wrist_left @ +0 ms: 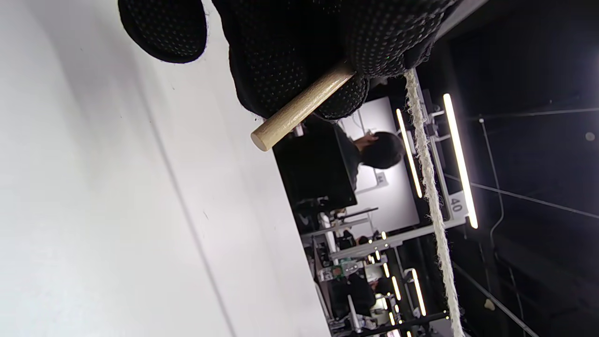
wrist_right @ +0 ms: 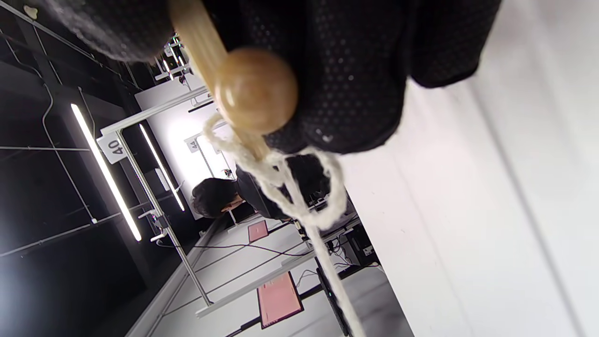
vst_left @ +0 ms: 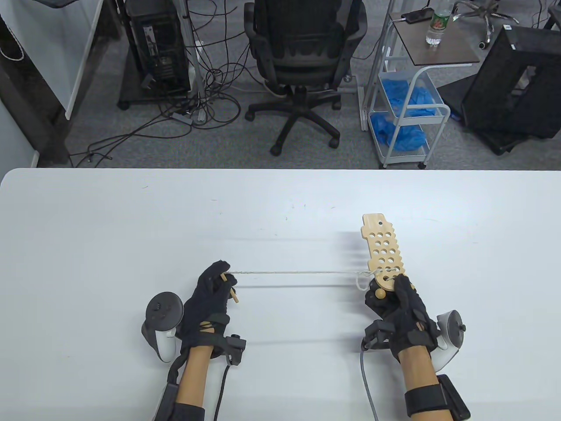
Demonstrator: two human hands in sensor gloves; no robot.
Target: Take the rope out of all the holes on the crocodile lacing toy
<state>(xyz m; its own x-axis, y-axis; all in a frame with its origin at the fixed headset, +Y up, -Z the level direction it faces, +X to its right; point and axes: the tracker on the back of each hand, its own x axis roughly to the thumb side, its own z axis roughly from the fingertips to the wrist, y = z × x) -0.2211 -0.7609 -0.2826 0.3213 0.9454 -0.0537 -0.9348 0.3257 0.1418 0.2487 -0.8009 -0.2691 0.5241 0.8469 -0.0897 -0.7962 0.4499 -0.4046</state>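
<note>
Rope (vst_left: 298, 273) runs taut, left to right, above the table (vst_left: 87, 228). Left grip (vst_left: 210, 298) pinches its wooden needle (vst_left: 229, 287). Right grip (vst_left: 401, 302) holds the crocodile (vst_left: 385, 250), long axis pointing away.

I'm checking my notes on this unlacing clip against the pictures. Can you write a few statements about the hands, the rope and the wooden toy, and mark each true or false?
1. The left hand holds the wooden stick at the end of the rope. True.
2. The rope hangs slack in a heap on the table. False: it runs in a straight, taut line between the two hands.
3. The right hand grips the wooden toy at its near end. True.
4. The toy lies flat with no hand on it. False: the right hand holds it.
5. Most of the toy's holes show no rope in them. True.
6. The left hand is the one holding the toy. False: it holds only the stick.
</note>
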